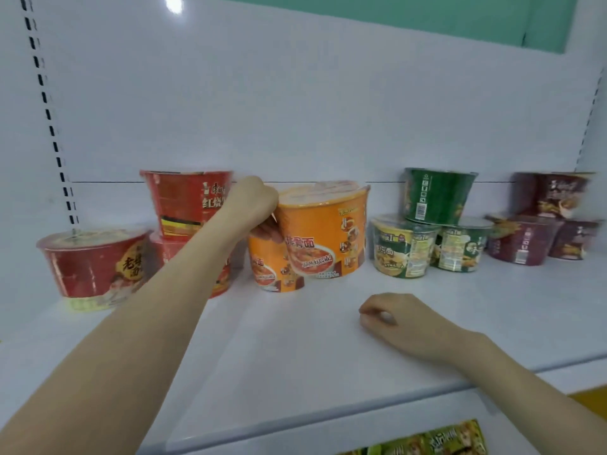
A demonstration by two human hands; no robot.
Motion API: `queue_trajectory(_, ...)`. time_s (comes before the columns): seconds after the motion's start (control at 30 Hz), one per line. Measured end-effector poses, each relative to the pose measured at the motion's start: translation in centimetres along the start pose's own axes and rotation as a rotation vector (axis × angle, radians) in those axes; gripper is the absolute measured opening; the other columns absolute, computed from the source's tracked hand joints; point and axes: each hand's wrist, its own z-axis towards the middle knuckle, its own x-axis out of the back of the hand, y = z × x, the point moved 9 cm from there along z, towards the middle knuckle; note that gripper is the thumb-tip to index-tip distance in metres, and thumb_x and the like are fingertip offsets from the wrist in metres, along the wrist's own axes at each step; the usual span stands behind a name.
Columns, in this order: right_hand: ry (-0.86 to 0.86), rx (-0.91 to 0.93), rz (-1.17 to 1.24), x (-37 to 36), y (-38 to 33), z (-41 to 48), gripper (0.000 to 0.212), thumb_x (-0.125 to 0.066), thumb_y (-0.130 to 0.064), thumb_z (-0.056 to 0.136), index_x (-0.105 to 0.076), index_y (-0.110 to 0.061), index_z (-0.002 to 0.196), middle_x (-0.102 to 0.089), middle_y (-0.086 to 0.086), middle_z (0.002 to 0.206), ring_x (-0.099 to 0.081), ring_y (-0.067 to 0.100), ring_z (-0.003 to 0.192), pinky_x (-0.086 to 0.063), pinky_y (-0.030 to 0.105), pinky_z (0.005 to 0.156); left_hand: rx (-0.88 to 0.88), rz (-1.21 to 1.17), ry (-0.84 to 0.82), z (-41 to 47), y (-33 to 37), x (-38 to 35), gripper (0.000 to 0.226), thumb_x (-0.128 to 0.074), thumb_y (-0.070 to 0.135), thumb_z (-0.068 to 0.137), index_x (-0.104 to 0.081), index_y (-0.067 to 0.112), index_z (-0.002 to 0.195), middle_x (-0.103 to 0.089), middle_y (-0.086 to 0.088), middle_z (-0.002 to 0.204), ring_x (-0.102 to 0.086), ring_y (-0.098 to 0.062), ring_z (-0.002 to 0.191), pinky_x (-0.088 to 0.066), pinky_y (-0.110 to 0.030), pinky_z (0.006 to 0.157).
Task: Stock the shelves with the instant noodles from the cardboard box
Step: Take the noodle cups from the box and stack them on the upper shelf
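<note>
My left hand (258, 205) grips the left side of a large orange noodle bowl (325, 228), which is tilted and leans over a smaller-looking orange bowl (272, 267) standing on the white shelf (295, 339). My right hand (394, 318) rests on the shelf in front, fingers loosely curled and holding nothing. Red noodle bowls (187, 201) are stacked to the left, with another red bowl (92, 264) at the far left. The cardboard box is out of sight.
Green bowls (437, 195) are stacked right of the orange ones, and dark maroon bowls (525, 238) stand at the far right. The shelf's front edge (328, 418) runs below my arms. A green packet (427, 441) shows on the level below.
</note>
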Motion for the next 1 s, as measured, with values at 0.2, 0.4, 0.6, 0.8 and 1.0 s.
queue_trajectory(0.2,-0.012,0.075,0.007,-0.9,0.3,-1.0,0.028,-0.044,-0.033,0.096,-0.062,-0.013,0.101,-0.064,0.003,0.1,-0.056,0.017,0.092,-0.044,0.034,0.086,0.018,0.011,-0.008,1.7,-0.1,-5.8,0.03,-0.031,-0.002,0.078,-0.048,-0.005,0.054,-0.054,-0.014,0.033,-0.06,-0.027,0.041,-0.053,-0.026,0.051)
queue_trajectory(0.4,0.026,0.101,-0.004,-0.8,0.2,-0.9,0.029,-0.044,-0.033,0.095,-0.062,-0.01,0.096,-0.065,0.005,0.097,-0.056,0.018,0.089,-0.044,0.036,0.082,0.0,0.085,-0.049,2.2,-0.7,-8.9,0.029,-0.032,-0.001,0.078,-0.05,-0.006,0.057,-0.058,-0.02,0.041,-0.057,-0.027,0.035,-0.05,-0.025,0.047)
queue_trajectory(0.6,0.058,0.092,0.043,-0.6,0.3,-0.9,0.026,-0.048,-0.031,0.094,-0.065,-0.012,0.097,-0.067,0.005,0.096,-0.059,0.018,0.088,-0.046,0.036,0.081,0.029,0.093,-0.05,2.1,-1.9,-9.7,0.034,-0.029,-0.002,0.083,-0.045,-0.001,0.052,-0.053,-0.011,0.032,-0.057,-0.027,0.042,-0.051,-0.029,0.056)
queue_trajectory(0.8,0.285,0.043,0.074,2.1,0.5,-1.2,0.032,-0.05,-0.037,0.087,-0.068,-0.012,0.089,-0.07,0.001,0.089,-0.063,0.018,0.082,-0.049,0.032,0.072,-0.014,-0.005,-0.025,1.9,-2.2,-9.6,0.041,-0.03,0.015,0.098,-0.045,0.004,0.061,-0.062,-0.014,0.045,-0.06,-0.03,0.052,-0.052,-0.027,0.047)
queue_trajectory(1.0,0.599,0.019,-0.105,7.0,-0.5,0.2,0.048,-0.067,-0.031,0.079,-0.056,-0.014,0.122,-0.058,0.01,0.12,-0.051,0.03,0.112,-0.037,0.03,0.09,-0.254,0.426,-0.016,-3.0,-2.3,-9.7,0.025,-0.033,0.012,0.097,-0.055,0.002,0.09,-0.062,-0.017,0.086,-0.057,-0.03,0.077,-0.042,-0.033,0.066)
